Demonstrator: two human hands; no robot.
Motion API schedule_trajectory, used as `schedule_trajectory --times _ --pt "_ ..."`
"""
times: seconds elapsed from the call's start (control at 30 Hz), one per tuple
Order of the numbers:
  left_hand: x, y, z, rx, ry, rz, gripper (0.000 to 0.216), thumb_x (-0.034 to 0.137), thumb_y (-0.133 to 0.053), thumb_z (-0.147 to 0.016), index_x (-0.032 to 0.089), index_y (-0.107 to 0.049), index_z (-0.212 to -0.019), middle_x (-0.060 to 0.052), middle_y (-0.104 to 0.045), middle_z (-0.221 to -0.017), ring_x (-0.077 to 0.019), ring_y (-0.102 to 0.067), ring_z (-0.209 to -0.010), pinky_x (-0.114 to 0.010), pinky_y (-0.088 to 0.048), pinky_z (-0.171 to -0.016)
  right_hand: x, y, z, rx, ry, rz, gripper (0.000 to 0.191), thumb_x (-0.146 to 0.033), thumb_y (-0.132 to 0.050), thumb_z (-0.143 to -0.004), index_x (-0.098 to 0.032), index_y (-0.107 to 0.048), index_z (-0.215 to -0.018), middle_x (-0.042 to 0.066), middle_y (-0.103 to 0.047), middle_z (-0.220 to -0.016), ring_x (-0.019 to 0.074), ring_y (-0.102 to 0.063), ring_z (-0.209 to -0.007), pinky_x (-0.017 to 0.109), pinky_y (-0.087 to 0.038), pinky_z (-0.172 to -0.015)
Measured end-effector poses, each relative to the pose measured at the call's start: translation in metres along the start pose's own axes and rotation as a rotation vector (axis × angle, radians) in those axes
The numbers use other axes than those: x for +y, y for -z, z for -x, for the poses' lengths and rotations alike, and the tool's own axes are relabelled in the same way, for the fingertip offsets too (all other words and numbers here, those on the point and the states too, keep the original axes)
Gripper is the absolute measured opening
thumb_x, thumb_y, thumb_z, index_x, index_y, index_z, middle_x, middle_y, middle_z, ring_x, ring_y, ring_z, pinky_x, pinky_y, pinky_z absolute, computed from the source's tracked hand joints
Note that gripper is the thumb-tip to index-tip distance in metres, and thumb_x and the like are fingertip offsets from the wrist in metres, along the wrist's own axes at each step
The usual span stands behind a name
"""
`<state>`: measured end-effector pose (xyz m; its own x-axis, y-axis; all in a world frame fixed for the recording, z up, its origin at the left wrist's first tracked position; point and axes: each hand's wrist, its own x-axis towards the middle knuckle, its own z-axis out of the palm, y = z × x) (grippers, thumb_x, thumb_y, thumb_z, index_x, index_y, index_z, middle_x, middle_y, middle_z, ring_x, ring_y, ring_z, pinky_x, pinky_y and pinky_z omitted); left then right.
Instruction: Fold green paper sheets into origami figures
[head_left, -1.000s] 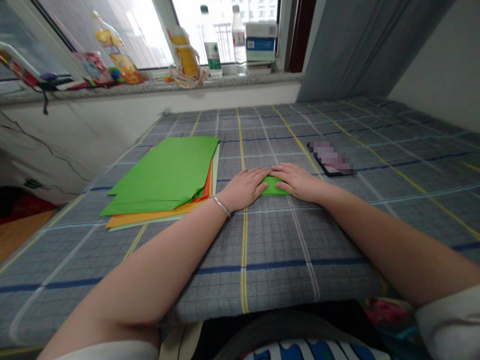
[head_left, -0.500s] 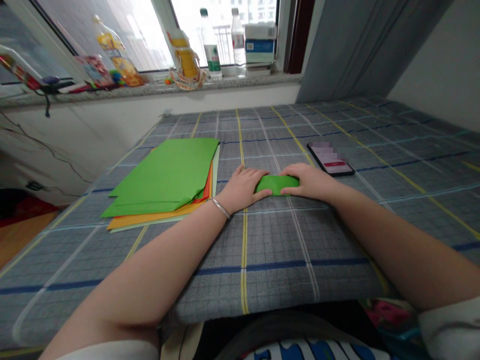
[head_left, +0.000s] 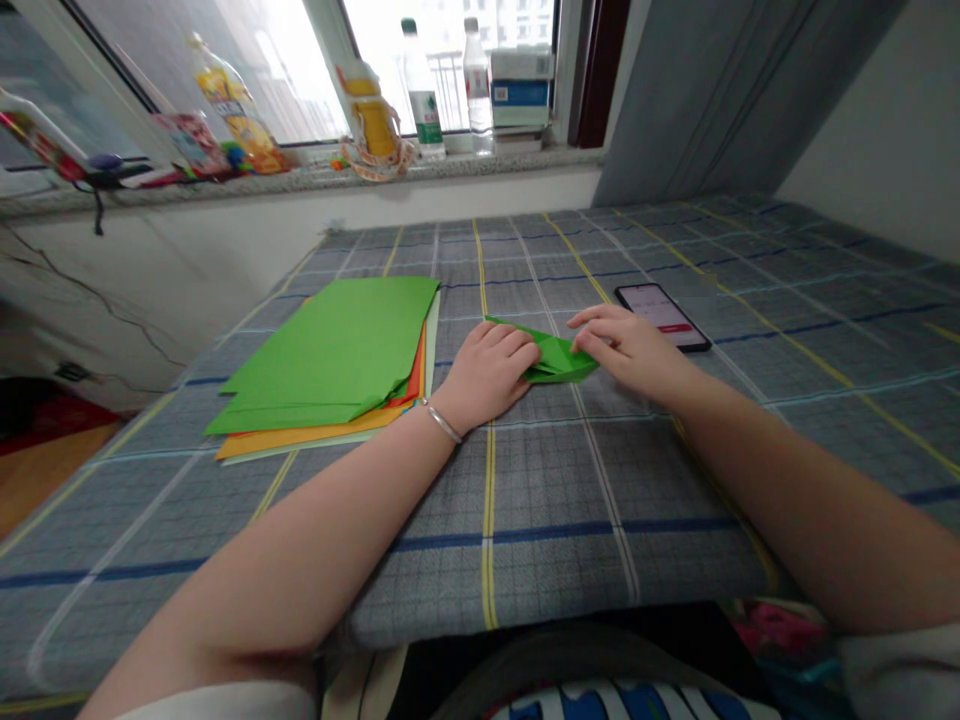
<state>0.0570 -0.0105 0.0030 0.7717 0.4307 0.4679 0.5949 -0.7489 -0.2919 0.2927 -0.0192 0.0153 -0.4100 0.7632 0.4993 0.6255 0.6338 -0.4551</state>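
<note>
**Green paper fold now ends in a sharp point**

Half a second ago the green origami paper (head_left: 556,358) was a low, rounded fold under both hands; now it is flatter, with a sharp tip reaching past the left hand's fingers. It lies between the hands on the checked cloth cover (head_left: 525,520). The left hand (head_left: 487,375) rests over its left part, and the right hand (head_left: 626,350), slightly curled, touches its right end; whether either grips it, I cannot tell. The stack of coloured paper (head_left: 322,350) lies left, the smartphone (head_left: 662,316) just beyond the right hand.

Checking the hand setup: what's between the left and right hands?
Folded green paper lies between the left hand and the right hand, touching the fingers of both, as the head view shows.
</note>
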Motion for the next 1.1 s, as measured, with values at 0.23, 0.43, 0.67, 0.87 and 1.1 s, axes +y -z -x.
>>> schedule_trajectory --times 0.23,0.43,0.67,0.87,1.1 --pt "0.006 0.004 -0.003 -0.041 -0.179 -0.091 0.013 0.025 -0.046 -0.097 0.019 -0.058 -0.097 -0.003 -0.067 -0.092 -0.0201 -0.056 -0.09 -0.037 -0.038 -0.084 0.005 -0.009 -0.001 -0.155 -0.536 -0.44 0.028 -0.039 -0.056 -0.087 -0.023 -0.06 -0.109 0.005 -0.07 -0.093 0.0176 -0.063 -0.073 0.029 -0.051 -0.058" --pt "0.006 0.001 -0.003 -0.094 -0.222 -0.053 0.022 0.026 -0.044 -0.099 0.023 -0.058 -0.117 -0.003 -0.067 -0.103 -0.0189 -0.057 -0.095 -0.035 -0.037 -0.081 0.002 -0.011 -0.001 -0.254 -0.577 -0.38 0.027 -0.036 -0.058 -0.082 -0.022 -0.064 -0.104 0.007 -0.071 -0.095 0.0197 -0.065 -0.075 0.028 -0.051 -0.055" --pt "0.013 0.003 -0.006 -0.137 -0.192 -0.01 0.027 0.026 -0.046 -0.097 0.021 -0.06 -0.12 -0.006 -0.068 -0.107 -0.0206 -0.056 -0.097 -0.038 -0.037 -0.082 -0.005 -0.002 -0.004 -0.391 -0.4 0.064 0.022 -0.023 -0.055 -0.078 -0.02 -0.07 -0.093 0.005 -0.075 -0.092 0.0219 -0.067 -0.081 0.03 -0.051 -0.073" --pt "0.028 0.005 -0.012 -0.099 -0.226 -0.078 0.026 0.021 -0.041 -0.1 0.021 -0.061 -0.116 -0.005 -0.068 -0.098 -0.0194 -0.056 -0.09 -0.037 -0.035 -0.075 -0.01 0.001 -0.014 -0.5 -0.378 0.326 0.019 -0.025 -0.058 -0.076 -0.023 -0.073 -0.088 0.006 -0.075 -0.093 0.0236 -0.068 -0.081 0.03 -0.048 -0.065" --pt "0.033 0.005 -0.013 -0.07 -0.22 -0.12 0.023 0.019 -0.04 -0.1 0.017 -0.063 -0.101 -0.006 -0.066 -0.088 -0.0189 -0.055 -0.085 -0.036 -0.034 -0.073 -0.035 -0.005 -0.021 -0.496 -0.464 0.538 0.022 -0.026 -0.057 -0.077 -0.023 -0.072 -0.092 0.011 -0.074 -0.096 0.0275 -0.068 -0.086 0.031 -0.047 -0.063"
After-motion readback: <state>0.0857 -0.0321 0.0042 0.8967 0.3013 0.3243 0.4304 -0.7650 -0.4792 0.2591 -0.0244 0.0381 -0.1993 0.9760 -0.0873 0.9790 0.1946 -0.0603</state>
